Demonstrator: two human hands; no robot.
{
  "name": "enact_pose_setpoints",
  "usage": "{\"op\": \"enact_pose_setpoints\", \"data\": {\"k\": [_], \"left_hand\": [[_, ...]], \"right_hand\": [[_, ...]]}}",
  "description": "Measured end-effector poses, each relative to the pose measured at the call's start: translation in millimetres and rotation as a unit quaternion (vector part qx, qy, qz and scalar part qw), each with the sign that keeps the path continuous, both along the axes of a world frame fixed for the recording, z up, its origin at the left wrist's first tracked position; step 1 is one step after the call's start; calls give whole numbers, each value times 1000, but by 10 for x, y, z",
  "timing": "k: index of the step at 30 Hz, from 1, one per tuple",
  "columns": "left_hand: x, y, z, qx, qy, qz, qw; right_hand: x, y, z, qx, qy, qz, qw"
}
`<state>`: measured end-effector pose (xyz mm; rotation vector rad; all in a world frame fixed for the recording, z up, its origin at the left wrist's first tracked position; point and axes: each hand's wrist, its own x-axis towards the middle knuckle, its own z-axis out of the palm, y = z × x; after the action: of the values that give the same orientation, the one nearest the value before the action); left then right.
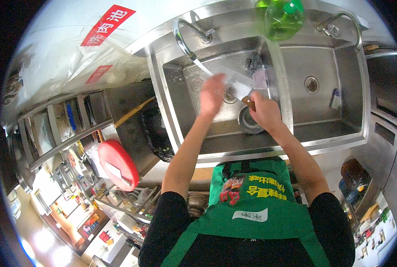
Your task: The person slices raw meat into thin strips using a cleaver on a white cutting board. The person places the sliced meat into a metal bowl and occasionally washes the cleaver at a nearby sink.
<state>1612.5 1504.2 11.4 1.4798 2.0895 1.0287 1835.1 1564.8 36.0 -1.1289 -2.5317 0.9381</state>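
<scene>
Over the left basin of a steel double sink (pixel 287 107), my right hand (pixel 266 111) is closed round the wooden handle of a cleaver (pixel 243 89). Its broad steel blade points up and to the left, under the running tap (pixel 180 40). My left hand (pixel 212 95) is at the blade's left part, smeared by motion, so its fingers do not show clearly. A stream of water falls from the spout just beyond it. Below my right hand, on the basin floor, sits a round metal bowl (pixel 251 122). A pale cloth (pixel 260 79) and a dark scouring pad (pixel 253 61) lie beyond the blade.
A green liquid bottle (pixel 284 20) stands on the back ledge between the basins. The right basin has its own tap (pixel 347 22), a drain and a small packet (pixel 335 99). To the left are a dark bin (pixel 156 129) and a round red board (pixel 118 164).
</scene>
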Motion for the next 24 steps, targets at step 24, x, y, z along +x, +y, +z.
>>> {"op": "enact_pose_setpoints", "data": {"k": [24], "left_hand": [[-884, -64, -785, -155, -101, 178, 966]], "right_hand": [[496, -285, 283, -179, 22, -63, 982]]}}
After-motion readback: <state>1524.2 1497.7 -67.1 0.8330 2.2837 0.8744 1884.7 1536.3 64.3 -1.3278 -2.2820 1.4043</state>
